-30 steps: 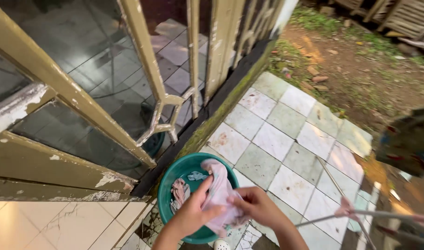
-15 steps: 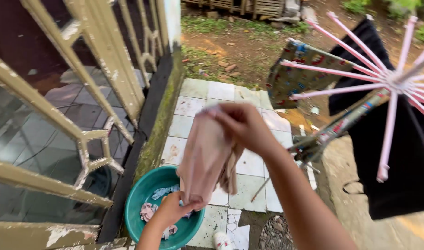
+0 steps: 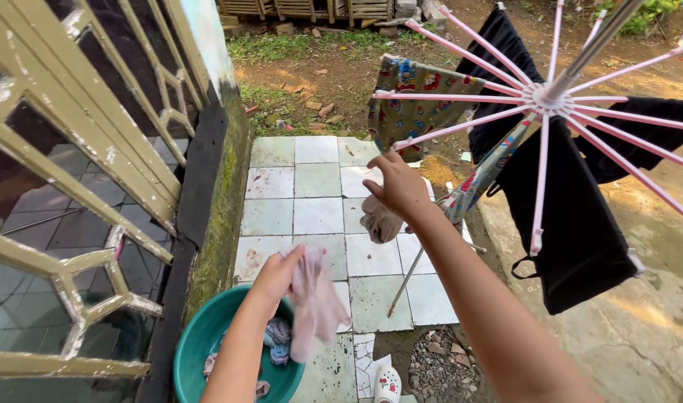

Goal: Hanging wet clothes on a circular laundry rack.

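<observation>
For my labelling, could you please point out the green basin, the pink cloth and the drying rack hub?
green basin (image 3: 188, 351), head view, left rim.
pink cloth (image 3: 312, 306), head view, hanging middle, held by left hand.
drying rack hub (image 3: 544, 97), head view, centre where spokes meet.

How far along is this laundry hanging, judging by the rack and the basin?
Done: a patterned cloth and black garments hang on the pink drying rack. In hand: the right hand lifts a pale cloth toward the rack, and the left hand holds a pink cloth. Left: a few small pieces lie in the green basin.
</observation>
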